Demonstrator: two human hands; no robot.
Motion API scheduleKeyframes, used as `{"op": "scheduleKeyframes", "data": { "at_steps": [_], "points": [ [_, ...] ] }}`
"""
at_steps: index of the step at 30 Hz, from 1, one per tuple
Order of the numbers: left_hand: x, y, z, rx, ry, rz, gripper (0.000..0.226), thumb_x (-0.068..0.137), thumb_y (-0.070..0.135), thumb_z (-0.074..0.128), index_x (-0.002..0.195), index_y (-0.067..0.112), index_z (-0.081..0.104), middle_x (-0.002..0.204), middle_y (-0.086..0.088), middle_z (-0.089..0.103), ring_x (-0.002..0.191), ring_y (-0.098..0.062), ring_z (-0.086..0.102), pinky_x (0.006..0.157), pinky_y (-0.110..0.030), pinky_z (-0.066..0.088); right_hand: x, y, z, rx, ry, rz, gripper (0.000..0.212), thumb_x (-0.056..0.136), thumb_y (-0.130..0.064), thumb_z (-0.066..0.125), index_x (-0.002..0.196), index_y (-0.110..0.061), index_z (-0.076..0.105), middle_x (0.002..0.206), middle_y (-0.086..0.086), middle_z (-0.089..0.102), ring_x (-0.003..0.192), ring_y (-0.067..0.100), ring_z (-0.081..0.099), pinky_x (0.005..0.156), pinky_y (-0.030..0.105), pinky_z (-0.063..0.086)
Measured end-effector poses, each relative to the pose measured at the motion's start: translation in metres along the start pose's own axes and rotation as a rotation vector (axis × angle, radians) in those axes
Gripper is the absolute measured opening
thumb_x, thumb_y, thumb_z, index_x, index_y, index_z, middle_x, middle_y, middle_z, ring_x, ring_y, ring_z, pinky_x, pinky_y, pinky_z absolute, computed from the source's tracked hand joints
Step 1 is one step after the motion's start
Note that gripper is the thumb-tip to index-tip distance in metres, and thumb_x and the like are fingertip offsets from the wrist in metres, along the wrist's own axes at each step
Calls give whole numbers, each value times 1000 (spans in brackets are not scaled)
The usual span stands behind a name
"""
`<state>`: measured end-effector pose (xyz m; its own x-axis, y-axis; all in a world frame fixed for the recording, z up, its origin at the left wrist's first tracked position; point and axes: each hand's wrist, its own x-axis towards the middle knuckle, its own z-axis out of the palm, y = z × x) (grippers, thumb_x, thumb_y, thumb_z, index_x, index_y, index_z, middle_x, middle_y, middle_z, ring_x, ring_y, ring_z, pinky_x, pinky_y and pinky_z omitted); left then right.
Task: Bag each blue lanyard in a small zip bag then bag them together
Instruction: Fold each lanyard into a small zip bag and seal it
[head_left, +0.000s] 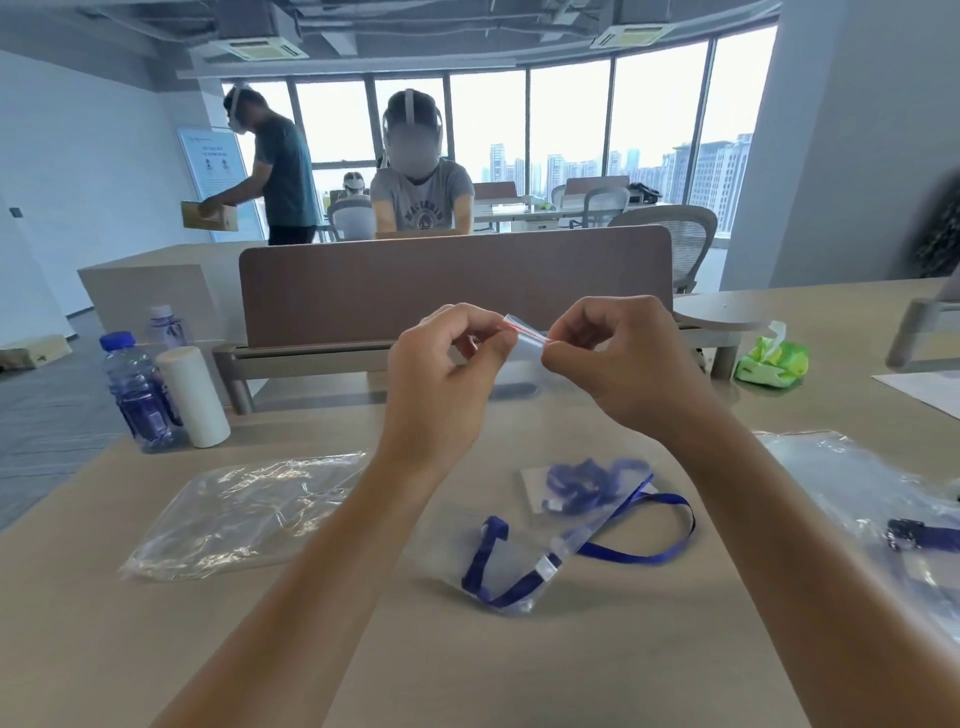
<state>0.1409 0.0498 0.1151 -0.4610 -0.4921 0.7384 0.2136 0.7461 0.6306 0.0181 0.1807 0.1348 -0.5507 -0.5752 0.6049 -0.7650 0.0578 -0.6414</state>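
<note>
Head view looks down on both my hands raised above the table's middle. My left hand (447, 364) and my right hand (613, 353) each have fingers curled, pinching opposite ends of a small zip bag (524, 338) by its red-lined top edge — it hangs clear between them. Below my wrists, toward the near edge of the table (519, 686), a blue lanyard (597, 551) lies half inside a second small bag (498, 571), its loop trailing out. Just beyond it sits a bagged lanyard (587, 486). A large clear bag (244, 512) lies flat by the left edge — another clear bag (857, 499) with a dark strap by the right edge.
</note>
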Motion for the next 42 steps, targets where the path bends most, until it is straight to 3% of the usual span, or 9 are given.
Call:
{"op": "scheduleKeyframes", "data": {
  "at_steps": [5, 12, 24, 30, 42],
  "points": [
    [-2, -7, 7, -31, 20, -44, 6, 93, 20, 72, 93, 18, 77, 88, 7, 73, 82, -15, 64, 69, -15, 45, -6, 16, -5, 33, 20, 64, 10, 78, -19, 80, 70, -23, 75, 62, -7, 69, 54, -1, 54, 52, 11, 43],
    [11, -11, 9, -92, 103, -107, 6, 91, 22, 74, 93, 19, 79, 88, 6, 76, 86, -18, 68, 80, -31, 55, -8, 39, -22, 45, 78, 130, 12, 78, -16, 79, 68, -22, 74, 59, -10, 66, 51, 0, 51, 52, 11, 41],
    [26, -16, 24, -181, 167, -150, 6, 92, 18, 74, 93, 17, 80, 84, 4, 77, 81, -7, 66, 77, -21, 54, -14, 75, -48, 59, 205, 186, 14, 81, -12, 80, 71, -20, 74, 53, -20, 61, 49, -2, 49, 50, 7, 37],
    [30, -14, 30, -227, 195, -191, 8, 92, 19, 73, 89, 24, 79, 79, 11, 74, 77, -3, 64, 73, -16, 49, -13, 88, -58, 80, 268, 190, 14, 82, -17, 82, 71, -21, 75, 54, -19, 64, 50, -3, 51, 51, 6, 38],
    [32, -2, 39, -300, 222, -207, 7, 92, 12, 73, 91, 16, 78, 73, 12, 72, 69, 1, 60, 73, -16, 50, -15, 92, -72, 23, 330, 181, 16, 82, -34, 85, 76, -20, 78, 64, -17, 71, 52, -1, 56, 53, 8, 40]
  ]
}}
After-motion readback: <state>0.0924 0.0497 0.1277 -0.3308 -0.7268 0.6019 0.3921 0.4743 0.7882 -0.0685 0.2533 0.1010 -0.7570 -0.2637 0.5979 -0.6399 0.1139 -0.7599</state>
